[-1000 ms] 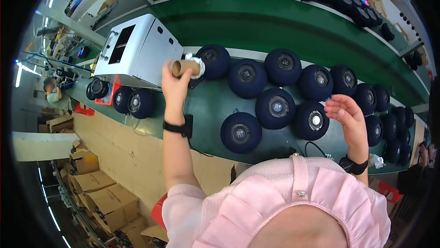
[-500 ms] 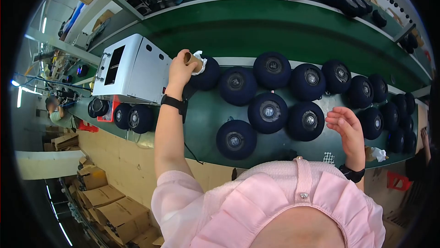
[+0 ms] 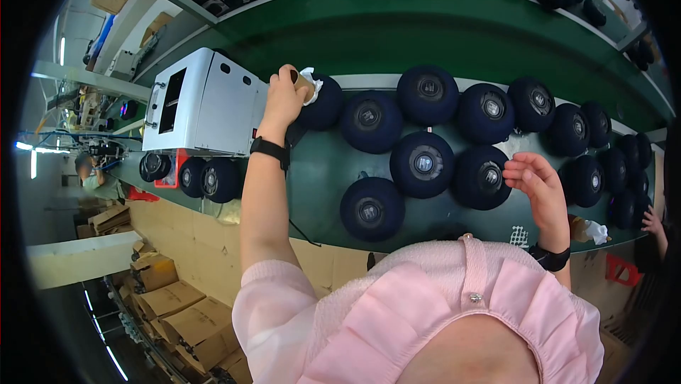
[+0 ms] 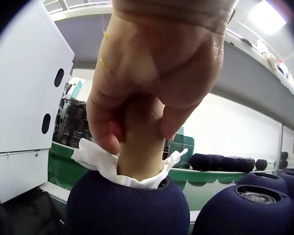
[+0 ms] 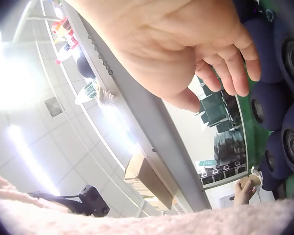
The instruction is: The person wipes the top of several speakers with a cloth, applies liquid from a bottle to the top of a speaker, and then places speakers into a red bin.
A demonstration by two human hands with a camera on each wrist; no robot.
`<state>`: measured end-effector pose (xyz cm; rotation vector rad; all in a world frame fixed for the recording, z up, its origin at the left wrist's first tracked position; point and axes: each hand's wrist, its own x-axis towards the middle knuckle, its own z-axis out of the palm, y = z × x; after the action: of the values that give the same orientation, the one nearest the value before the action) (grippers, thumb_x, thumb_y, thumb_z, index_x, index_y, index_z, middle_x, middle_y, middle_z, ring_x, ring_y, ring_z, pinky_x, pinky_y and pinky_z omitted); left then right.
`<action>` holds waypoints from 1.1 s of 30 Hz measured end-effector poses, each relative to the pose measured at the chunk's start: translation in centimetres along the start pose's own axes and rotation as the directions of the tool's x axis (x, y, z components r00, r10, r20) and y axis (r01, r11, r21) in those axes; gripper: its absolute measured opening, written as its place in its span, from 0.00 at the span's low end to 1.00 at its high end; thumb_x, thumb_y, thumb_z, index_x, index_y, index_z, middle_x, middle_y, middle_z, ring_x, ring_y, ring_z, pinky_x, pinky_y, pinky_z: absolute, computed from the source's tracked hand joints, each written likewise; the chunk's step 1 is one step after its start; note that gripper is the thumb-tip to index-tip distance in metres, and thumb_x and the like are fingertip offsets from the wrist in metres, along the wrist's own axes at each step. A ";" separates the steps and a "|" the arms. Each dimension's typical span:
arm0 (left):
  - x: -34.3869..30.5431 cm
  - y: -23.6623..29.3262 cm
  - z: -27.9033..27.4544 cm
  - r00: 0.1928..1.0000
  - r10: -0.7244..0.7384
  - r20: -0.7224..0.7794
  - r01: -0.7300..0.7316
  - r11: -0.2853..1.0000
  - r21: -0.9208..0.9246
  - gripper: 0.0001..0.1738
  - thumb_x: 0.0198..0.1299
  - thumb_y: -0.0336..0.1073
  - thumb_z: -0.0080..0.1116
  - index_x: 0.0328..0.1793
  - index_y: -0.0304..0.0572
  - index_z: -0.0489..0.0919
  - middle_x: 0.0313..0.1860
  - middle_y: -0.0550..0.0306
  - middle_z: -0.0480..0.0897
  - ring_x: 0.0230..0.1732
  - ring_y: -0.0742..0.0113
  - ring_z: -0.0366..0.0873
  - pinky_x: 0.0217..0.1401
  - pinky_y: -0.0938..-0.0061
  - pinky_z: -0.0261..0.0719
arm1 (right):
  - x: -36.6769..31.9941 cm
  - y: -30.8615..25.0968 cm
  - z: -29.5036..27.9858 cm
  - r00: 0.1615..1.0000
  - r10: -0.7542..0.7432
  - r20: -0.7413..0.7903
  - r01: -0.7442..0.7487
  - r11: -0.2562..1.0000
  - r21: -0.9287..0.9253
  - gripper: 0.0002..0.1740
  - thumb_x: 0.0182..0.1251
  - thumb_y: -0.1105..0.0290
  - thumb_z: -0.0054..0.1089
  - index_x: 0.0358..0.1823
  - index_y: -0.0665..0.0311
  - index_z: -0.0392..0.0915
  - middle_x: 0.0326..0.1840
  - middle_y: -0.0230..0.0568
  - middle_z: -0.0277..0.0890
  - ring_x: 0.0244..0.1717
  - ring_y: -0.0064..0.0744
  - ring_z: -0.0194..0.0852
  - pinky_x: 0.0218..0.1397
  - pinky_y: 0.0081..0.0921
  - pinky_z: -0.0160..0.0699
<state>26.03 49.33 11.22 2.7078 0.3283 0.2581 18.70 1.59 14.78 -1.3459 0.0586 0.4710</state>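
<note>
My left hand (image 3: 282, 100) grips a brown cardboard tube (image 4: 141, 142) whose lower end is wrapped in white cloth (image 4: 105, 161). In the left wrist view, fingers and thumb pinch the tube from both sides, and the cloth meets the top of a dark blue fabric-covered ball (image 4: 130, 205). My right hand (image 3: 537, 182) is raised over the bench with its fingers loosely bent and nothing in it. It is nearest to another dark blue ball (image 3: 482, 178) that has a round disc on its face.
A white metal box (image 3: 213, 104) stands left of the left hand on the green bench (image 3: 305, 199). Several more blue balls (image 3: 424, 164) fill the middle and right. A white-wrapped tube (image 3: 594, 231) lies at the right edge. Cartons (image 3: 202, 324) are stacked lower left.
My left hand has turned the tube from roughly sideways to cloth-end down on the ball beside the white box. The right hand has stayed nearly still, and the head view has shifted slightly.
</note>
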 end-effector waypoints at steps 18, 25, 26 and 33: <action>-6.6 7.9 -2.8 0.986 0.115 -0.120 -0.157 0.881 -0.446 0.27 0.51 0.33 0.64 0.57 0.46 0.69 0.48 0.54 0.72 0.48 0.63 0.72 0.50 0.71 0.73 | -3.3 0.0 -2.2 0.995 -0.049 -0.088 0.050 0.999 0.016 0.18 0.63 0.69 0.53 0.53 0.70 0.70 0.47 0.45 0.76 0.47 0.32 0.76 0.52 0.27 0.74; -6.5 9.9 1.5 0.983 0.185 0.002 -0.181 0.963 -0.198 0.26 0.47 0.33 0.64 0.54 0.41 0.68 0.45 0.40 0.75 0.49 0.43 0.73 0.51 0.60 0.72 | -3.5 -0.5 -3.1 0.995 -0.080 -0.067 0.080 0.997 0.009 0.18 0.64 0.69 0.53 0.53 0.70 0.70 0.47 0.44 0.76 0.47 0.31 0.76 0.53 0.27 0.73; -6.4 9.8 1.7 0.975 0.218 0.036 -0.208 0.962 -0.174 0.27 0.47 0.33 0.64 0.54 0.41 0.68 0.46 0.40 0.75 0.49 0.43 0.72 0.51 0.59 0.72 | -3.5 -0.3 -3.3 0.995 -0.080 -0.067 0.082 0.996 0.022 0.17 0.64 0.69 0.53 0.53 0.69 0.70 0.47 0.44 0.76 0.47 0.30 0.76 0.53 0.27 0.73; -7.0 11.1 2.9 0.977 0.186 0.107 -0.191 0.981 0.037 0.30 0.48 0.35 0.64 0.57 0.45 0.65 0.47 0.44 0.72 0.52 0.44 0.70 0.50 0.56 0.71 | -4.4 0.7 -4.0 0.992 -0.035 -0.125 0.038 0.999 0.023 0.17 0.64 0.69 0.53 0.53 0.68 0.70 0.47 0.44 0.75 0.47 0.31 0.76 0.52 0.26 0.73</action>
<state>22.09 36.54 12.22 2.7894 0.0478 0.1644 15.42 -3.38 14.55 -1.3485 0.1420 0.3546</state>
